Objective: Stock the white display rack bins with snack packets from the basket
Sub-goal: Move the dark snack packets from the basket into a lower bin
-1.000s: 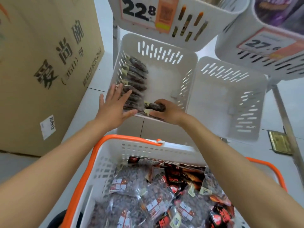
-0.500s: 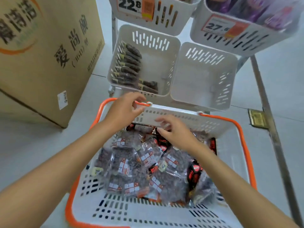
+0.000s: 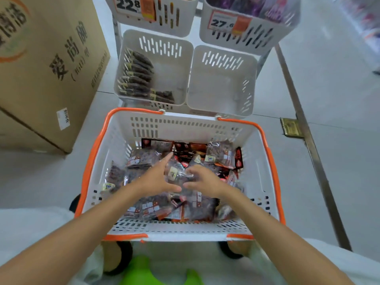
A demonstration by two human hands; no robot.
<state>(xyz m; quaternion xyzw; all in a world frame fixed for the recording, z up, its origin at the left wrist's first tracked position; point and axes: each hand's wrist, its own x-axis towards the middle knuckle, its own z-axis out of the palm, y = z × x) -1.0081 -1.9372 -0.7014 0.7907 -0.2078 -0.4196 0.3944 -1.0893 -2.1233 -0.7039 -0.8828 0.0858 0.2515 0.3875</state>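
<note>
Where the right hand [image 3: 205, 181] curls its fingers [image 3: 192, 171] and thumb onto the right edge of a clear snack packet [image 3: 177, 175], the left hand [image 3: 154, 178] lays straight, slightly spread fingers against its other side. The packet sits between both hands, atop the heap of snack packets [image 3: 185, 206] in the orange-rimmed basket [image 3: 185, 125]. Beyond the basket stand the white rack bins: the lower left bin [image 3: 170, 79] holds dark packets [image 3: 136, 77] along its left wall, with the lower right bin [image 3: 222, 83] just beside it. A cardboard box [image 3: 51, 64] stands to the left.
</note>
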